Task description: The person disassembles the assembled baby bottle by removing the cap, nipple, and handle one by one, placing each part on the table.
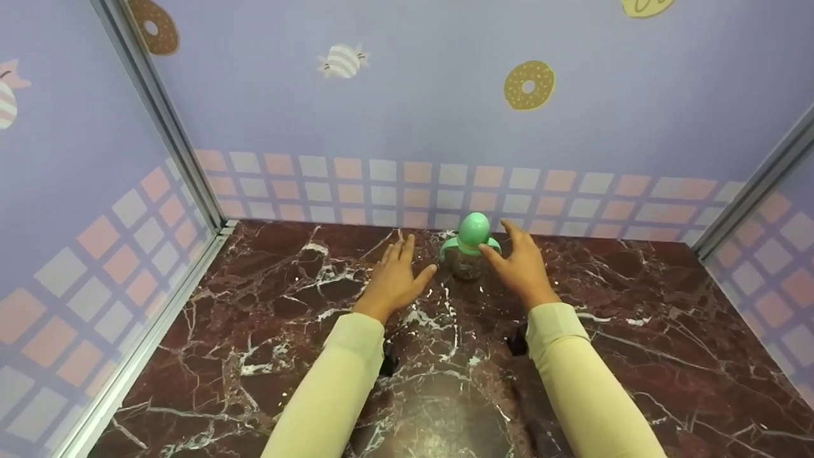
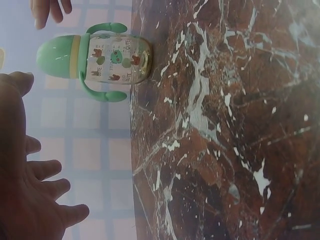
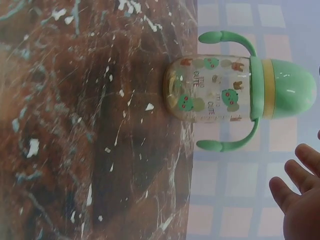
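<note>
A clear baby bottle (image 1: 469,266) with a green domed cap and two green side handles stands upright on the marble-patterned table. Small cartoon prints cover the bottle's body (image 3: 210,90) in the right wrist view. To its left, my left hand (image 1: 394,280) is held with fingers extended and thumb spread, apart from the bottle. My right hand (image 1: 523,266) is at its right, fingers spread; its thumb overlaps the bottle in the head view, but a gap shows in the left wrist view. Neither hand holds anything.
The dark red table (image 1: 267,381) has white veins and glossy reflections. Behind the bottle rises a lilac wall (image 1: 420,114) with checks and sweet pictures. Side panels with metal posts (image 1: 168,108) bound the table left and right.
</note>
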`<state>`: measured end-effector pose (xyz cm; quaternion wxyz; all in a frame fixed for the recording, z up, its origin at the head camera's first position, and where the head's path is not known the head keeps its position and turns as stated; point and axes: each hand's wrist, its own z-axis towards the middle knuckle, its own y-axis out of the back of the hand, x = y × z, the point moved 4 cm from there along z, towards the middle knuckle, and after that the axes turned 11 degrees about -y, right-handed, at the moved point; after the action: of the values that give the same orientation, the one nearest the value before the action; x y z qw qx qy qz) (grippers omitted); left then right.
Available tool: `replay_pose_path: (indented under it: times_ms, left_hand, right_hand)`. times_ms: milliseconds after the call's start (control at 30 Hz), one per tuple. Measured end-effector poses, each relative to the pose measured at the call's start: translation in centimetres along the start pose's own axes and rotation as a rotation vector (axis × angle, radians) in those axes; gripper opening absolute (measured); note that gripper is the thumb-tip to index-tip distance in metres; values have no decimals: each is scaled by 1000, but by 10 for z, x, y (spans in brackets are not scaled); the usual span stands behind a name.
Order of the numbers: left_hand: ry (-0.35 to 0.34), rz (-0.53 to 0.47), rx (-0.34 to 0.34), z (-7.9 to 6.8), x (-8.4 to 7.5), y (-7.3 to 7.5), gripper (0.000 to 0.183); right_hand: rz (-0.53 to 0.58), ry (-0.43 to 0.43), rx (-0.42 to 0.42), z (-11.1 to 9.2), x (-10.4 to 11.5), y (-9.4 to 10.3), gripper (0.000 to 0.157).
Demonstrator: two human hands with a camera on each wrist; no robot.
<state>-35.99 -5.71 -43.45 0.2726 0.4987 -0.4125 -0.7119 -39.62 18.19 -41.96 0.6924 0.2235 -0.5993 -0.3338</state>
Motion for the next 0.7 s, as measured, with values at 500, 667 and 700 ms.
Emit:
replay_pose_path:
  times_ms: [500, 667, 700]
  left_hand:
    - [2, -48, -15, 7, -2, -10, 82]
    - [21, -80, -8, 6, 0, -13, 83]
    - [21, -90, -9, 5, 0, -13, 83]
  right_hand:
    - [19, -21, 20, 12, 7, -9, 77]
    - [50, -28, 35, 15, 9, -13, 80]
    - [60, -29, 40, 15, 9, -14, 81]
